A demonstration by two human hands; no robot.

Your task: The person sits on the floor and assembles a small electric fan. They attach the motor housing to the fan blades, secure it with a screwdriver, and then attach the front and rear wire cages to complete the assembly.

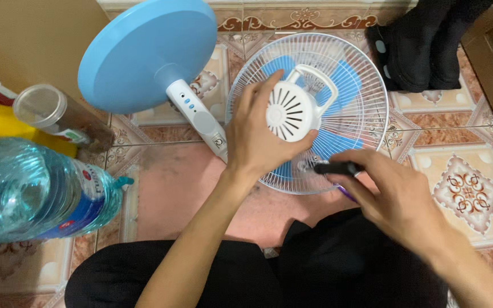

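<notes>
A small desk fan lies on the tiled floor with its white wire grille [366,108] face down and its round light-blue base [143,51] tipped up toward the left. My left hand [255,134] grips the white vented motor housing [289,111] at the back of the fan, just beside its carry handle [320,80]. My right hand [392,197] holds a screwdriver with a black handle [337,168], its tip pointing left at the lower part of the grille near the housing. Blue fan blades [346,85] show through the wires.
A large clear-blue water bottle [35,191] lies at the left, with a yellow container [7,122] and a clear jar [58,114] behind it. Another person's feet in black socks [423,48] stand at the top right. My black-clothed legs [292,274] fill the bottom.
</notes>
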